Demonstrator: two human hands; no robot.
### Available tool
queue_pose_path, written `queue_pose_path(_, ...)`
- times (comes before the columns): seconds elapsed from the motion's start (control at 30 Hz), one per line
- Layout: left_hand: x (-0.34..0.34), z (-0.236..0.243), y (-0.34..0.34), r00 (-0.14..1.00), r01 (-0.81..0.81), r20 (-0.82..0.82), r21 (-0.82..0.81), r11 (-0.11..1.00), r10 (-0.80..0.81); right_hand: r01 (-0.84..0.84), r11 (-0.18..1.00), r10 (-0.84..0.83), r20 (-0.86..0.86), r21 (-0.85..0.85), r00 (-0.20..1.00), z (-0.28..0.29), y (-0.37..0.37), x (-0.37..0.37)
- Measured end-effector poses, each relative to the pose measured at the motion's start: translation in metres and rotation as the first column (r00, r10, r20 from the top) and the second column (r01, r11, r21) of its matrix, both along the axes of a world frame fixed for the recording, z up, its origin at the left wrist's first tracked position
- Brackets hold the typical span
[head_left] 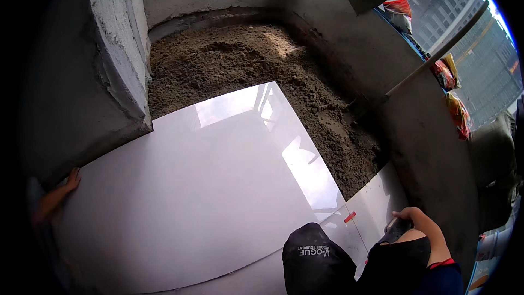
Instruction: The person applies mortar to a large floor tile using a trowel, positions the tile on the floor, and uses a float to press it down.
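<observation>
At the lower right, my right hand point(416, 219) is closed around a dark grey and black handheld object point(394, 231); its kind cannot be made out. It is beside my black-clad right knee, above a pale laid tile point(376, 194). My left hand is not in view. A large glossy white tile point(202, 186) covers the middle and left, its far corner over brown sandy mortar point(229, 57). Near its right edge, a small red tile spacer point(350, 217) sits on the joint between tiles. At the far left, another person's hand point(72, 179) rests on the big tile's edge.
A long-handled shovel point(436, 57) leans on the low curved wall point(420, 114) at the right. A concrete pillar point(117, 38) stands at the left, touching the tile's far edge. Several bags point(457, 114) lie along the wall top, with buildings beyond.
</observation>
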State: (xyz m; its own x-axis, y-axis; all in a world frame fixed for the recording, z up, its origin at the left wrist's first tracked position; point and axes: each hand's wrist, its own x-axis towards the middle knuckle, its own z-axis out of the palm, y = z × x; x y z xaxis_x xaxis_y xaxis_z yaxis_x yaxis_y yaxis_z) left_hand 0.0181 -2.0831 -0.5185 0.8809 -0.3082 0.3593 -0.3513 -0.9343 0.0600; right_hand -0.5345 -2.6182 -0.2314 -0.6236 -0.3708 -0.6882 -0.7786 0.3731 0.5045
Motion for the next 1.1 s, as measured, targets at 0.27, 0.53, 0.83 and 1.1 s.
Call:
queue_pose_path(0.27,-0.009,0.022,-0.041,0.973,-0.225,-0.033,0.063,0.972,0.228,-0.450,0.761,0.513,0.009,-0.468,0.858,0.014,-0.064,0.074)
queue_pose_path(0.53,-0.003,0.012,-0.017,0.890,-0.403,-0.272,-0.094,0.910,0.366,-0.542,0.390,0.919,0.281,-0.744,0.275,-0.067,-0.124,0.275)
queue_pose_path(0.83,-0.012,0.052,-0.008,0.741,-0.379,-0.479,0.281,0.881,0.472,-0.412,0.293,0.843,0.436,-0.863,-0.314,-0.190,-0.106,0.416)
queue_pose_path(1.1,-0.158,0.079,0.167,0.649,-0.733,-0.231,0.064,0.677,0.725,-0.253,0.123,0.716,0.263,-0.959,-0.647,-0.297,-0.155,0.512)
